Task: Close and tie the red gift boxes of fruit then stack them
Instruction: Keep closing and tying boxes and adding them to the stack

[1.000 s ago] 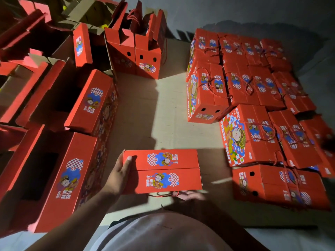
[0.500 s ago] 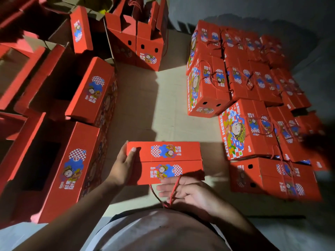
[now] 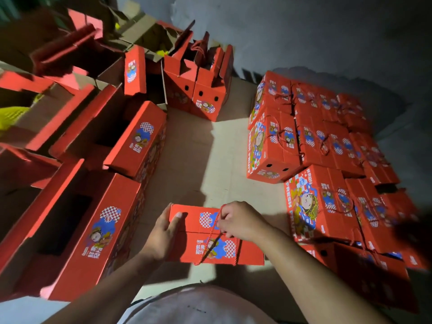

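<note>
Item in hand: one closed red gift box [image 3: 247, 253], lying flat on the cardboard-covered floor [image 3: 198, 160] directly in front of me, both lid flaps down and meeting along the middle. My left hand [image 3: 161, 235] grips the box's left end, thumb on top, fingers curled round the edge. My right hand [image 3: 238, 220] rests on the lid with its grip pinched on the red cord [image 3: 214, 226], which loops from the fingers across the top to the box's near edge. To my right: closed, tied gift boxes [image 3: 322, 146] packed side by side in rows, touching. To my left: open gift boxes [image 3: 93, 220] with flaps raised. Farther off: two upright open boxes [image 3: 201, 92], pressed together.
</note>
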Available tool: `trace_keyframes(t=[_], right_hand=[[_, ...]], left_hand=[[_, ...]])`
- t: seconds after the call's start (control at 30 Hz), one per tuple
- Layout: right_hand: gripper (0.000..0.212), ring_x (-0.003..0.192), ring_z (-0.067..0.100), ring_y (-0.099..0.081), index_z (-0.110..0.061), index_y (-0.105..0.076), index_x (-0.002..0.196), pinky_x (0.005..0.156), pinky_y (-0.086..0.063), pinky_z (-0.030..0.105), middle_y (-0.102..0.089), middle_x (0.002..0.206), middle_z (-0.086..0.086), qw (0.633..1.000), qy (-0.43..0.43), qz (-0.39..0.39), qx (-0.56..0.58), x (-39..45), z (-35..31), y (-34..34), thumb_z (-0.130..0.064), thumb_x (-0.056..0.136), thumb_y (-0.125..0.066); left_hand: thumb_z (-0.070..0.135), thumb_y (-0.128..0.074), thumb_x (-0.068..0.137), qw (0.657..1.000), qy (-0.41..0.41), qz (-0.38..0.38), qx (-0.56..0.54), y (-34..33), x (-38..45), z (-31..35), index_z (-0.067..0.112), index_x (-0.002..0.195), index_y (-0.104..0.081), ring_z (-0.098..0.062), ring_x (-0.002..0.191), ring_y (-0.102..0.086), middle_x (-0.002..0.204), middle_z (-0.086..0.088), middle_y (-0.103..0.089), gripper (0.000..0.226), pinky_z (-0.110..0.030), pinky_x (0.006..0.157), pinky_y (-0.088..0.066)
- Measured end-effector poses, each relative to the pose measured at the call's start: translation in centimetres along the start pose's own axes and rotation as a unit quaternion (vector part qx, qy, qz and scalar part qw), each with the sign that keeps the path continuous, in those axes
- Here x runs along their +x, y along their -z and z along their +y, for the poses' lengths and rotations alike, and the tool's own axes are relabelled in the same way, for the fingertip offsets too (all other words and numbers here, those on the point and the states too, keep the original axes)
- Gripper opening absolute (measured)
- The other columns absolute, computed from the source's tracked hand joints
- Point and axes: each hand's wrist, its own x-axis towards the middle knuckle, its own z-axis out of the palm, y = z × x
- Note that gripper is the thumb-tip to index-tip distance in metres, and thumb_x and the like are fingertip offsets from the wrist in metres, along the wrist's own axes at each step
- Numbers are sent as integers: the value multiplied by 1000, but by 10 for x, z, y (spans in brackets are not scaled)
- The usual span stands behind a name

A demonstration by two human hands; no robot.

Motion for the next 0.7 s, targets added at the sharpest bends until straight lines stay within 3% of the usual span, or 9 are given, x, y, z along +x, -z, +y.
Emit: trace_keyframes(t=[0.13,0.17,0.23,0.3,0.43,0.5,0.57,0.63,0.7], right_hand=[[28,55,13,-57,-18,-58,67,52,-47,28,-59,58,-4,976,58,127,-168,9,5,-9,-44,76,-62],[34,53,16,-54,-14,-54,67,51,-45,30,-57,57,0,974,58,138,-167,12,7,-13,-45,78,-61],[41,54,22,-56,-10,-52,65,52,-48,35,-59,56,3,984,37,142,-99,18,7,-15,-47,79,-61],[41,51,18,-54,-12,-55,63,53,-46,33,-58,51,-3,986,19,165,0,25,4,-8,-50,76,-65],[34,72,15,-62,-27,-59,77,63,-50,31,-63,71,-11,970,21,218,-108,35,0,6,-58,72,-71],[39,103,21,-65,-32,-60,110,84,-52,35,-68,109,-6,976,9,151,-155,42,3,5,-59,83,-63],[65,130,29,-55,-24,-45,144,103,-45,40,-57,142,7,987,-61,19,-151,53,7,4,-63,93,-47],[76,146,30,-39,-19,-33,157,112,-33,39,-40,161,9,984,-115,-93,-97,63,8,4,-66,98,-36],[70,146,25,-39,-19,-33,158,113,-32,35,-36,163,7,984,-109,-131,-53,69,9,7,-58,100,-41]], left_hand=[[29,-53,106,1000,17,26,5,1,4,-10,60,103,-61,27,89,-57,92,48,-63,33,8,75,-35],[32,-53,105,999,29,29,0,2,5,-14,49,116,-60,22,97,-58,102,40,-65,21,6,80,-35],[40,-54,104,999,40,29,7,4,8,-19,34,139,-49,23,106,-54,119,30,-59,36,5,87,-33],[49,-53,100,999,35,28,22,6,8,-20,35,139,-48,23,110,-52,120,31,-59,42,1,94,-37],[61,-51,95,998,48,29,38,5,10,-26,25,151,-42,-11,133,-52,143,6,-56,67,-40,119,-34],[64,-51,95,998,51,28,34,6,11,-27,24,152,-41,-17,134,-52,143,-1,-57,70,-44,119,-35],[74,-49,91,998,55,26,32,7,11,-26,26,152,-40,-20,135,-52,145,-2,-56,78,-44,119,-35],[81,-45,84,997,53,27,51,8,10,-28,28,154,-37,-12,138,-47,150,5,-49,88,-37,120,-31],[80,-43,86,996,47,30,67,9,10,-29,28,155,-36,-8,139,-43,152,8,-45,87,-33,120,-29]])
